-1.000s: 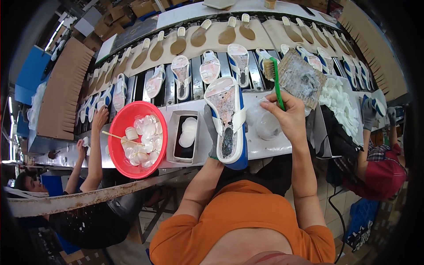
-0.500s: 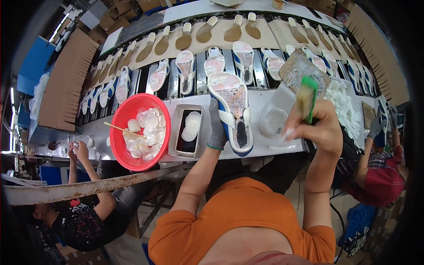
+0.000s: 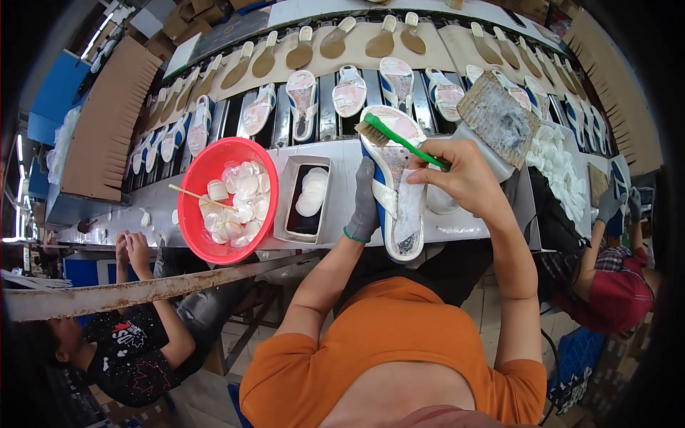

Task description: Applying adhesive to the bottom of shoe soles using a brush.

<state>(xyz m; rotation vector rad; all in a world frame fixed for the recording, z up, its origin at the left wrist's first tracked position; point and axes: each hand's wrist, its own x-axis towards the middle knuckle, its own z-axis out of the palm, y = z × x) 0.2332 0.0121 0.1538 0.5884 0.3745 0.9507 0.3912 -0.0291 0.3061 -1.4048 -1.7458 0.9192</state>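
An unfinished white and blue sandal (image 3: 388,170) stands toe-away at the table's front edge, its insole face up. My gloved left hand (image 3: 364,203) is wrapped round the sandal's left side. Bare and close above the sandal, my right hand (image 3: 460,171) grips a green-handled brush (image 3: 398,138), its tan bristles over the toe part. Between thumb and fingertips the same hand also pinches the edge of a thin white pad (image 3: 409,196). That pad lies along the rear half of the insole, with part of the dark heel patch showing below it.
A red basin (image 3: 191,225) and a white tray (image 3: 325,222) hold white discs. Right are a worn board (image 3: 499,120) on a container and heaped white pieces (image 3: 556,175). Sandals and brown soles (image 3: 380,44) line the conveyor. A rusty bar (image 3: 143,291) crosses front left; people work either side.
My right hand has moved left and down over the sandal, setting the white pad on its heel part. The brush has swung from upright to pointing left. My left hand keeps the sandal.
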